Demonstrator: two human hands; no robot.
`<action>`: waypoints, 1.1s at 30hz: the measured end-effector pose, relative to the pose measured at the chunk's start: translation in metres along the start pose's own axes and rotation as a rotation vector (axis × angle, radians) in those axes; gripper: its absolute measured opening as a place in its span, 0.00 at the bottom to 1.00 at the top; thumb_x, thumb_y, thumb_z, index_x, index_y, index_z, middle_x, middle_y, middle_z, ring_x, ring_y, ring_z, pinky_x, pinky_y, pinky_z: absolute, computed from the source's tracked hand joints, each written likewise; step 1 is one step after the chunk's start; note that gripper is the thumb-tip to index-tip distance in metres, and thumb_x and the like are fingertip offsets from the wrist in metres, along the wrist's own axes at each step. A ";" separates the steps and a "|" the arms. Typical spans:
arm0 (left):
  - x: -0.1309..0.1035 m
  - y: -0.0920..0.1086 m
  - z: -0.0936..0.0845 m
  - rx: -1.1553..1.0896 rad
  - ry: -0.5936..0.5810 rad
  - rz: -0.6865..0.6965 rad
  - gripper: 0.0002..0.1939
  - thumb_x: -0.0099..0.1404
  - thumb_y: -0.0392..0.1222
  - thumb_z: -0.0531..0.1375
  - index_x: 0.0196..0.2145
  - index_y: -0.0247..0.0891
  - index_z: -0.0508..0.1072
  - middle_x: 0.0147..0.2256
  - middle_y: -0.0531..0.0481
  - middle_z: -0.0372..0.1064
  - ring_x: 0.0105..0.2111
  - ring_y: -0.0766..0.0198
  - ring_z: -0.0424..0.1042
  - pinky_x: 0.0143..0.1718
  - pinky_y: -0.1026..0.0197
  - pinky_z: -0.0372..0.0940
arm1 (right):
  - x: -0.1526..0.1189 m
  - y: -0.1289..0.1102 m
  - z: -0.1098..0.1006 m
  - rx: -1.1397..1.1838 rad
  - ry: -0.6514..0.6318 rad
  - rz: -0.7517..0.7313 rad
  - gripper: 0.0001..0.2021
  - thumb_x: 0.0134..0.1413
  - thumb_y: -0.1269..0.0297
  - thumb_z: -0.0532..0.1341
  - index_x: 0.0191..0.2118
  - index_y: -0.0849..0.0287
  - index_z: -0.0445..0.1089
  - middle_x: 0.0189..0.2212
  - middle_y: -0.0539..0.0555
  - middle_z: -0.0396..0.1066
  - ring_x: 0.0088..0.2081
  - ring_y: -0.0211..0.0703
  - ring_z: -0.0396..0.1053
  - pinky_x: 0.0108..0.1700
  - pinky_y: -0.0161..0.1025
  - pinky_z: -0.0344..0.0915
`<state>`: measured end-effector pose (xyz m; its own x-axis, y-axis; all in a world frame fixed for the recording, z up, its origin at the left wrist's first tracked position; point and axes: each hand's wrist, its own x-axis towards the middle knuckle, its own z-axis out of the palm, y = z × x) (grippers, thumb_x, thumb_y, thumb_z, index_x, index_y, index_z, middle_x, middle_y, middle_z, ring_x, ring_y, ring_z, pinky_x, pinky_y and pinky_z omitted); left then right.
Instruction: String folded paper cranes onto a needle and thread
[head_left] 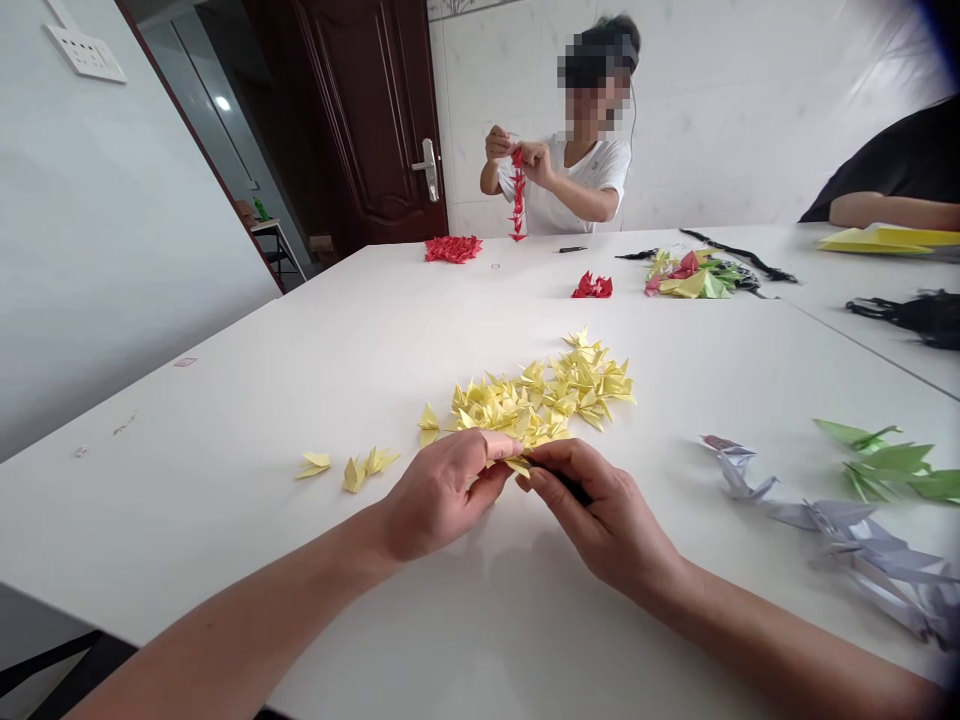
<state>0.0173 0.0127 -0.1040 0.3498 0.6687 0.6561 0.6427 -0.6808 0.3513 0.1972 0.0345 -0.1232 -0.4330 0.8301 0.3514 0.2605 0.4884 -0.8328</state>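
Observation:
My left hand point(442, 495) is closed, its thumb and fingers pinching a small yellow origami crane point(518, 466), mostly covered by the fingers. Close against it on the right, my right hand point(611, 515) is wrapped round a slim black tool point(568, 484). The tool's tip points at the folded paper; its exact kind is hidden by my fingers. Just beyond both hands spreads a heap of yellow origami cranes point(540, 390). A few loose yellow cranes point(367, 467) lie on the white table left of my left hand.
Grey-white cranes point(847, 535) and green cranes point(892, 460) lie at the right. Across the table point(247, 430), a person point(574, 185) holds a string of red cranes point(518, 195). Red piles point(453, 249), mixed-colour cranes point(694, 275) and black cords point(911, 315) lie farther back.

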 end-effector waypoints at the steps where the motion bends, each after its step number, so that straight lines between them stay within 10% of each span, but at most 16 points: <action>1: 0.000 0.000 0.000 0.000 -0.002 0.006 0.11 0.61 0.29 0.55 0.41 0.38 0.65 0.34 0.50 0.74 0.33 0.68 0.74 0.34 0.66 0.70 | 0.000 0.001 0.000 -0.013 -0.001 -0.003 0.06 0.58 0.63 0.53 0.39 0.58 0.63 0.29 0.54 0.73 0.30 0.41 0.71 0.31 0.37 0.65; 21: 0.002 -0.006 -0.002 0.016 -0.032 0.053 0.12 0.61 0.28 0.54 0.42 0.39 0.65 0.35 0.50 0.73 0.35 0.67 0.74 0.36 0.66 0.69 | 0.001 0.004 0.003 0.055 -0.003 0.025 0.06 0.57 0.62 0.54 0.37 0.56 0.65 0.29 0.51 0.73 0.30 0.38 0.70 0.32 0.34 0.65; 33: 0.006 -0.034 -0.017 0.115 0.025 -0.312 0.09 0.61 0.38 0.56 0.41 0.39 0.67 0.33 0.51 0.73 0.30 0.67 0.72 0.28 0.67 0.67 | 0.000 0.005 0.007 -0.016 -0.177 0.108 0.09 0.57 0.60 0.54 0.42 0.55 0.64 0.34 0.51 0.73 0.33 0.39 0.69 0.33 0.34 0.64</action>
<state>-0.0143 0.0351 -0.1001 0.1080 0.8315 0.5450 0.7894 -0.4049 0.4614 0.1924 0.0348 -0.1308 -0.5464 0.8183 0.1785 0.3266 0.4045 -0.8543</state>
